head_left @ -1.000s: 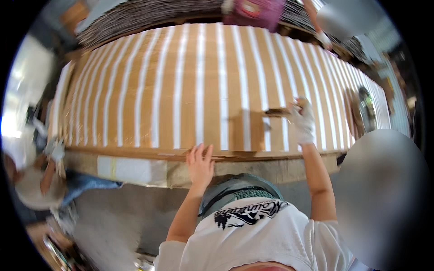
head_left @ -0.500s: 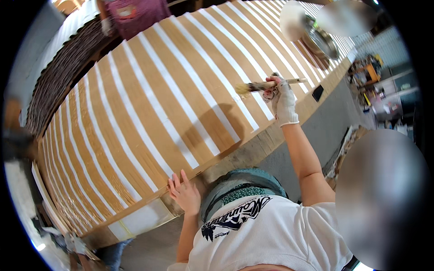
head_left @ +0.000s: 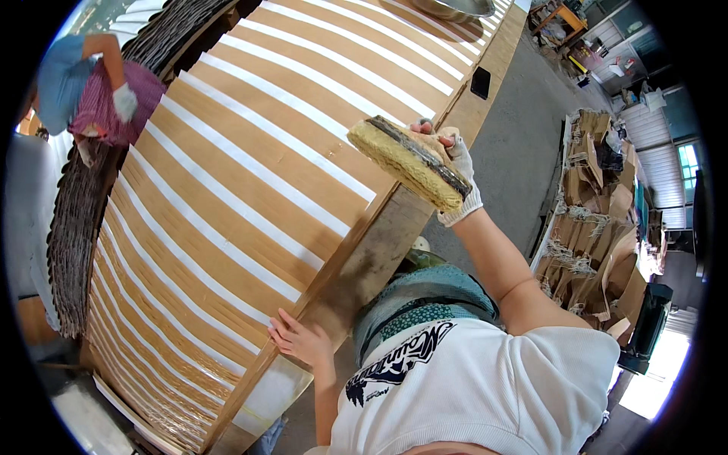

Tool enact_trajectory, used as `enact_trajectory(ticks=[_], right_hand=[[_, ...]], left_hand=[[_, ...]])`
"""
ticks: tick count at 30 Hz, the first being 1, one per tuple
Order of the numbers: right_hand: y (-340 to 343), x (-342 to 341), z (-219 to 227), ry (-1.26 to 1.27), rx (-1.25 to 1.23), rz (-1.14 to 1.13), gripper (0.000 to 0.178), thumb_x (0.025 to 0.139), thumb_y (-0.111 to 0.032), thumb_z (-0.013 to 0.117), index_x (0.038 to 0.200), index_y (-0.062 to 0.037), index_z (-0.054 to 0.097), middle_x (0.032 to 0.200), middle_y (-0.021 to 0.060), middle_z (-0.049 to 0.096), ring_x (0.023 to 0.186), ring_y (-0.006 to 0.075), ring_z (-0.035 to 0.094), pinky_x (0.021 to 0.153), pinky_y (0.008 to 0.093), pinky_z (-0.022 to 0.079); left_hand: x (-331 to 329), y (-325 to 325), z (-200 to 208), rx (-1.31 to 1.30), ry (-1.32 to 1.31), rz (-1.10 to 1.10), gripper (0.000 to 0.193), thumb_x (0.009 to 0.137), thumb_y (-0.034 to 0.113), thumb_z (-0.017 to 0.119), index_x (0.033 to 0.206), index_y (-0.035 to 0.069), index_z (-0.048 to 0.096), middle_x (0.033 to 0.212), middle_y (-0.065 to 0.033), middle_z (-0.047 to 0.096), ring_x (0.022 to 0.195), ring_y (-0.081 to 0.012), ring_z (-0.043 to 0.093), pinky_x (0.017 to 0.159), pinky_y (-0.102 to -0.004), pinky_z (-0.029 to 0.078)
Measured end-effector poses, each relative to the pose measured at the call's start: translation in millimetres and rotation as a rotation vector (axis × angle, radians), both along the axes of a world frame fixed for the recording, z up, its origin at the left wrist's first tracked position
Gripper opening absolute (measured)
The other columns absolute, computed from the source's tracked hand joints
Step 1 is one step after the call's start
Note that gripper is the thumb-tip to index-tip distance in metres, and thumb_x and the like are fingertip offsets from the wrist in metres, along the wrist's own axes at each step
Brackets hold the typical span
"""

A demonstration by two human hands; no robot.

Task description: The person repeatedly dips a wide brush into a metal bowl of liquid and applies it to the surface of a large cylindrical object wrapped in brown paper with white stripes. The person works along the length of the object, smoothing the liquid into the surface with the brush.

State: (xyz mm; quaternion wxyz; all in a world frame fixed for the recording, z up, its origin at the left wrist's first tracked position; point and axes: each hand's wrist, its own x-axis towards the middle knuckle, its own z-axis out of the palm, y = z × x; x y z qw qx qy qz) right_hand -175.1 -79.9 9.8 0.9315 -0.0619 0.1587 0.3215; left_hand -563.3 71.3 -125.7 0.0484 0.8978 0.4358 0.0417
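- While the left hand (head_left: pixel 303 341) rests at the near edge of the table (head_left: pixel 371 250), its bare fingers are spread loosely, gripping nothing that shows; it looks like a light prop for the leaning body.
- Over to the right hand (head_left: pixel 461 155), in a white glove, and its fingers are closed firmly around a wide brush (head_left: pixel 409 171)!
- That brush hangs above the near edge, well to the right of the left hand, and appears lifted clear of the surface. The fingers grip from behind the dark band, perhaps to keep the glove off the yellow bristles, which face the work.
- Below it, brown sheets (head_left: pixel 227 182) striped with white strips run from the near edge to the far one; they may overlap in steps, so that each shows just a band. Look at that gloss toward the left end!
- Safe on the bare wood of the near edge, toward the right end, lies a black phone (head_left: pixel 480 83), probably placed there to stay off the stripes.
- Farther toward the right end sits a metal bowl (head_left: pixel 459 7), cut by the frame, contents unclear.
- And beyond the far edge, a co-worker (head_left: pixel 64 91) stands beside a dark layered stack (head_left: pixel 76 227).
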Motion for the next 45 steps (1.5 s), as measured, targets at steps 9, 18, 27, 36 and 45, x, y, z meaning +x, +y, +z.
enact_trajectory(ticks=[9, 18, 27, 36, 45], right_hand=[[-103, 18, -6, 0.074, -0.193, -0.085, 0.024, 0.081, -0.021, 0.058, 0.097, -0.0063, 0.069, 0.110, 0.0209, 0.071, 0.088, 0.0393, 0.073, 0.063, 0.0565, 0.062], [-318, 52, -48, -0.175, -0.025, -0.290, 0.030, 0.095, -0.025, 0.053, 0.113, -0.0038, 0.064, 0.119, 0.0168, 0.066, 0.108, 0.0353, 0.066, 0.097, 0.0485, 0.054], [-496, 31, -54, 0.024, -0.444, -0.504, 0.037, 0.099, -0.031, 0.060, 0.127, -0.0075, 0.059, 0.121, 0.0106, 0.066, 0.105, 0.0258, 0.067, 0.094, 0.0419, 0.057], [-551, 39, -28, 0.234, -0.678, -0.478, 0.046, 0.094, -0.054, 0.061, 0.114, -0.0124, 0.063, 0.092, 0.0068, 0.068, 0.069, 0.0204, 0.067, 0.056, 0.0381, 0.057], [-572, 116, -68, 0.206, -0.573, -0.431, 0.040, 0.092, -0.045, 0.069, 0.111, -0.0101, 0.064, 0.094, 0.0060, 0.070, 0.075, 0.0196, 0.068, 0.061, 0.0326, 0.057]], left_hand=[[46, -21, 42, -0.071, -0.471, 0.065, 0.019, 0.088, 0.003, 0.059, 0.107, 0.003, 0.064, 0.109, -0.0121, 0.052, 0.098, -0.0259, 0.050, 0.085, -0.0397, 0.041], [175, -152, 32, -0.609, -0.659, -0.227, 0.019, 0.074, -0.015, 0.046, 0.077, 0.001, 0.057, 0.077, -0.0053, 0.051, 0.072, -0.0146, 0.050, 0.062, -0.0271, 0.039], [295, -312, 31, -0.941, -0.493, -0.599, 0.019, 0.076, -0.016, 0.047, 0.075, 0.001, 0.055, 0.078, 0.0017, 0.050, 0.066, -0.0051, 0.041, 0.059, -0.0199, 0.032], [364, -391, 38, -1.149, -0.219, -0.702, 0.006, 0.087, -0.002, 0.061, 0.088, 0.003, 0.060, 0.062, 0.0053, 0.036, 0.059, -0.0035, 0.035, 0.054, -0.0222, 0.031], [480, -402, 41, -1.079, -0.155, -0.763, 0.006, 0.087, 0.003, 0.062, 0.092, 0.006, 0.060, 0.058, -0.0026, 0.042, 0.055, -0.0103, 0.044, 0.054, -0.0292, 0.040]])
